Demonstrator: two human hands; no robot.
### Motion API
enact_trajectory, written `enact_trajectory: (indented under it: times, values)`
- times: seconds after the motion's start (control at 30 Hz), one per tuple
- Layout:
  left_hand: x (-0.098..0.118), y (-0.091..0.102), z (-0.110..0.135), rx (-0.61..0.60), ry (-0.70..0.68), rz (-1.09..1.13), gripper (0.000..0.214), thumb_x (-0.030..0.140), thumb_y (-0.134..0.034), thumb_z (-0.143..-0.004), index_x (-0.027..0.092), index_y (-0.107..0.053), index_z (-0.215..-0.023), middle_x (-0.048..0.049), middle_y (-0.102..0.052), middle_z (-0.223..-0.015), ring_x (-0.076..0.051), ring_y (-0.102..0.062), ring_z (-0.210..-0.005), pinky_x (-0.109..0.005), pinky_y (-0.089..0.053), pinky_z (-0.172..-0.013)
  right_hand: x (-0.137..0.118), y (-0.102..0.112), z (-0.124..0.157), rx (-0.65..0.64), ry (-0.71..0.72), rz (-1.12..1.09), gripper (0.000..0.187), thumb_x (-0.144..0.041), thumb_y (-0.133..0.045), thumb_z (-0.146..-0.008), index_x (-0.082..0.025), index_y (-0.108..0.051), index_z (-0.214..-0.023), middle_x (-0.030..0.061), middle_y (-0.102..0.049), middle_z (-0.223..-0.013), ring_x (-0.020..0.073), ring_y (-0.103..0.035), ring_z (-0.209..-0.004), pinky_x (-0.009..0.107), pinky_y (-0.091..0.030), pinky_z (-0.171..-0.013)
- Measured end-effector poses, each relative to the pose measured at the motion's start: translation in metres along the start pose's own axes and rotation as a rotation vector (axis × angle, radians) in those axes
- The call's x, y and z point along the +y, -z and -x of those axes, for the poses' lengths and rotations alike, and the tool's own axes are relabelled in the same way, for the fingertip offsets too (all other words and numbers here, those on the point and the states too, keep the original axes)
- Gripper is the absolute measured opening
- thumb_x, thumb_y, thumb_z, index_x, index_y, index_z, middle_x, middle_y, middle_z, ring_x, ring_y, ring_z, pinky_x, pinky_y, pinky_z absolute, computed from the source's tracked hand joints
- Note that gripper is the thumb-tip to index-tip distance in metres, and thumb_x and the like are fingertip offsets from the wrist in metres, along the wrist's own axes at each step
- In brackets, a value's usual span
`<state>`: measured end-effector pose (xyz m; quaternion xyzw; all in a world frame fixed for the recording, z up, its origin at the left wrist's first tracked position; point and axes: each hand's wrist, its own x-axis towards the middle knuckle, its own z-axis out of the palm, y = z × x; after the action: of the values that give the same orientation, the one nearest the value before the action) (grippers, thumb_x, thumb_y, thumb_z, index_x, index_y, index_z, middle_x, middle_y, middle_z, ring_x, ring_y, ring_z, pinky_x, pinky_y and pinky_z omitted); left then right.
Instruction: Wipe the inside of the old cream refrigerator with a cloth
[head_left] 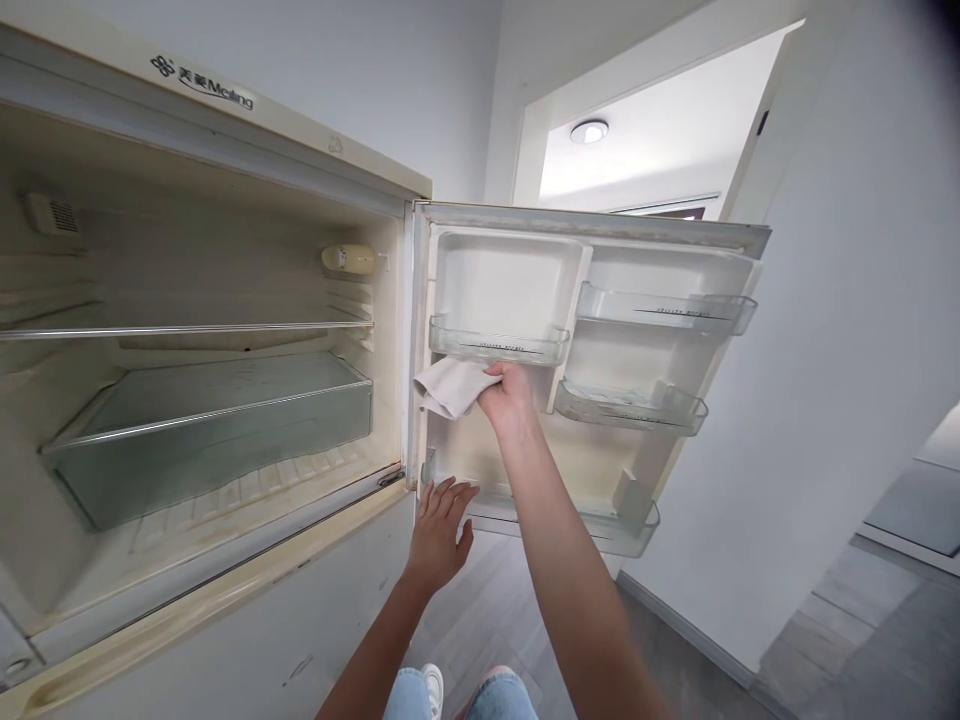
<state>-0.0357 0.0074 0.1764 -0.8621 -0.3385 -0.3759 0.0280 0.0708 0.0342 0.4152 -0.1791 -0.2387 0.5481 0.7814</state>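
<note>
"What's at far left?"
"The fridge (292, 130), a clear drawer (225, 445) below its shelf (187, 328)."
"And the left hand (439, 538)?"
"Spread wide, near the door's (491, 455) bottom bin (622, 533); I can't tell whether it's touching."
"The cloth (454, 388)?"
"Just below the upper-left bin (499, 345), before the door, pinched in the right hand (511, 400)."
"Farther right?"
"Two more bins: one higher (667, 310), one lower (634, 408)."

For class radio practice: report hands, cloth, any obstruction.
Right hand: gripping pale cloth. Left hand: open, near bottom door bin. Upper-left door bin just above cloth.
</note>
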Motion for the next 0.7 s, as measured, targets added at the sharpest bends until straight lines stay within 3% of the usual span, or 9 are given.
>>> enact_trajectory:
  times: [0.13,0.33,0.57,0.7]
  values:
    - [-0.001,-0.003,0.000,0.012,0.004,0.005,0.051,0.015,-0.039,-0.085,0.029,-0.040,-0.134,-0.0008,-0.058,-0.131,-0.023,-0.042,-0.132,-0.056,-0.026,-0.116,-0.026,0.015,0.009,0.103,-0.038,-0.082,0.058,-0.004,-0.035,-0.039,-0.015,-0.049,-0.094,0.0037,-0.061,-0.078,0.0220,-0.065,-0.084,0.052,-0.050,-0.091]
    - [-0.001,-0.004,0.000,-0.025,0.022,0.050,0.050,0.017,-0.036,-0.087,0.030,-0.038,-0.135,-0.0010,-0.056,-0.133,-0.023,-0.038,-0.134,-0.057,-0.021,-0.118,-0.054,0.026,0.024,0.115,0.012,-0.021,0.056,-0.005,-0.035,-0.037,-0.017,-0.047,-0.090,0.0039,-0.058,-0.079,0.0226,-0.065,-0.086,0.052,-0.052,-0.089]
    - [-0.002,-0.003,0.001,-0.004,0.007,0.038,0.051,0.016,-0.038,-0.086,0.030,-0.039,-0.135,-0.0027,-0.057,-0.132,-0.024,-0.041,-0.133,-0.057,-0.024,-0.117,-0.058,0.028,0.049,0.203,0.079,-0.059,0.055,0.002,-0.034,-0.045,-0.016,-0.050,-0.093,0.0031,-0.061,-0.081,0.0187,-0.066,-0.089,0.045,-0.055,-0.088]
    - [-0.003,-0.002,0.001,0.021,-0.001,0.009,0.051,0.016,-0.040,-0.085,0.030,-0.041,-0.134,-0.0022,-0.059,-0.130,-0.023,-0.044,-0.131,-0.057,-0.028,-0.115,-0.057,0.033,0.076,0.226,0.117,-0.030,0.047,0.005,-0.038,-0.059,-0.018,-0.053,-0.096,0.0035,-0.064,-0.083,0.0191,-0.067,-0.090,0.042,-0.058,-0.085]
